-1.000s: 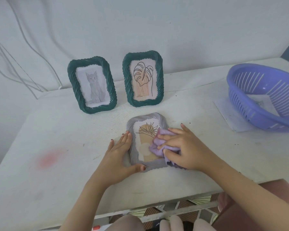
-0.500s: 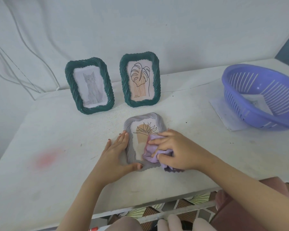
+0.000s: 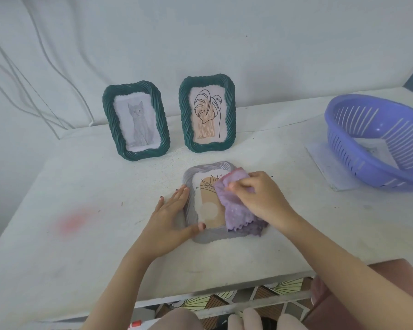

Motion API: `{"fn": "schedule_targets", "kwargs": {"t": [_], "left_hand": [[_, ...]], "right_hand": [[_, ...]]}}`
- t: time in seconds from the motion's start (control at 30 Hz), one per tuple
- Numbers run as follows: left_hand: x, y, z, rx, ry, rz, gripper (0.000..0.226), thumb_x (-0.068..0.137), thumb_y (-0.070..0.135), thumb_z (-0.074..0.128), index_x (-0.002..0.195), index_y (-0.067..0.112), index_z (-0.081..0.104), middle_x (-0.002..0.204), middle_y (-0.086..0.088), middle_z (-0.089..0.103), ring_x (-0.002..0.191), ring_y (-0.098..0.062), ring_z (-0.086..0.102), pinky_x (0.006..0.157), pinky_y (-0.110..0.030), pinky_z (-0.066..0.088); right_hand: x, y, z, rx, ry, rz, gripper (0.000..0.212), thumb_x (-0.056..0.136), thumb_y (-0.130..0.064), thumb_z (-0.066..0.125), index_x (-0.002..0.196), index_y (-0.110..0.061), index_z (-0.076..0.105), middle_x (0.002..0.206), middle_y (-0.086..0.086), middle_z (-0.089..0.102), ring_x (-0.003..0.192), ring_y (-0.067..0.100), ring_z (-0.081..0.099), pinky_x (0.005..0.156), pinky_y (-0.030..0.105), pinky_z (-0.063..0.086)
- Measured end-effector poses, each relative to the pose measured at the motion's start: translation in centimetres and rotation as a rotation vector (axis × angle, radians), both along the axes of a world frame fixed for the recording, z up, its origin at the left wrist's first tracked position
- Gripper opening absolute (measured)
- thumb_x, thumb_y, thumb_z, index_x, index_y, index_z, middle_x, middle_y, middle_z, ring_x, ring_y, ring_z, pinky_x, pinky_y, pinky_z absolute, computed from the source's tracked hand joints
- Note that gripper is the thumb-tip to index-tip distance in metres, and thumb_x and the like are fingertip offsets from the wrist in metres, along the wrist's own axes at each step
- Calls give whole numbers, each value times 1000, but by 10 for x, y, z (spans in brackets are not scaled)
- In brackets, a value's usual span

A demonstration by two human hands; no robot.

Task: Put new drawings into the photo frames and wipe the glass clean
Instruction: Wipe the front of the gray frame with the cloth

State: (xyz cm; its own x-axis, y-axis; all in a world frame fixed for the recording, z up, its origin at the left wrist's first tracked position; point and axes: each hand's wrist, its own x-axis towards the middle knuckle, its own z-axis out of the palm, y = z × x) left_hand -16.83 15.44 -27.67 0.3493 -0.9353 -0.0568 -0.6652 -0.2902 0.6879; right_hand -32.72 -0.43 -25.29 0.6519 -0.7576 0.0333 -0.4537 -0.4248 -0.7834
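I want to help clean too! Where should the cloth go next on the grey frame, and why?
Probably slide the purple cloth leftward across the glass. The right hand holds it bunched over the right side of the grey frame, leaving the left part uncovered, while the left hand steadies the frame's left edge.
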Motion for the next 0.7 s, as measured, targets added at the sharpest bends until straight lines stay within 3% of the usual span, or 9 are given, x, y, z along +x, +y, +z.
{"fn": "schedule_targets", "kwargs": {"t": [0.03,0.13,0.27,0.3,0.37,0.43,0.5,0.6,0.7], "left_hand": [[0,0,0,-18,45,23,111,54,82,47,145,28,16,151,20,10,136,11,3,112,-21,-8],[-6,-1,2,-84,62,82,94,64,68,48,144,27,23,148,19,12,138,8,5,112,-19,-5],[-18,-3,10,-307,67,160,66,73,54,57,133,41,32,140,28,26,131,15,20,108,-7,13],[-22,-4,16,-352,152,172,63,73,54,58,130,44,33,137,29,34,128,16,28,105,-5,20],[-27,-6,26,-414,432,162,69,70,54,63,132,40,36,135,18,46,123,4,44,101,-14,36],[-30,-8,33,-420,696,127,74,68,47,67,134,35,35,128,3,57,113,-10,58,87,-23,49],[-31,-9,39,-398,826,156,68,71,32,69,132,33,39,113,-6,67,100,-19,66,72,-24,53],[-22,-4,47,-441,862,310,55,69,15,66,120,26,49,89,-12,73,80,-25,70,57,-26,54],[-3,8,50,-469,739,469,44,67,12,68,105,29,53,78,-8,74,67,-21,69,52,-28,54]], "right_hand": [[-1,2,2,-8,-27,-37,13,83,-19,63,81,-21,76,76,-8,57,73,3,56,61,4,37],[-7,7,3,108,-143,-100,29,79,-1,60,78,-27,73,75,-23,61,74,-16,54,62,-1,36],[-10,18,14,387,-384,-124,37,79,4,60,75,-31,72,77,-25,69,81,-10,58,72,3,43],[-10,21,19,440,-437,-117,37,79,6,60,75,-29,72,79,-23,70,85,-5,60,75,8,45],[-7,29,27,530,-511,-89,38,78,9,60,75,-26,72,81,-17,71,90,5,62,79,19,47],[-2,37,32,643,-585,-40,36,78,9,60,75,-24,73,85,-9,71,92,13,63,82,26,50],[4,45,36,732,-631,16,35,79,9,59,76,-23,73,85,-6,70,89,14,64,77,26,52],[9,47,35,672,-608,48,31,83,5,57,86,-22,72,83,-8,67,83,11,60,77,25,49],[8,39,21,325,-360,-20,28,84,-6,57,95,-30,69,96,-17,65,91,6,58,81,15,44]]}}
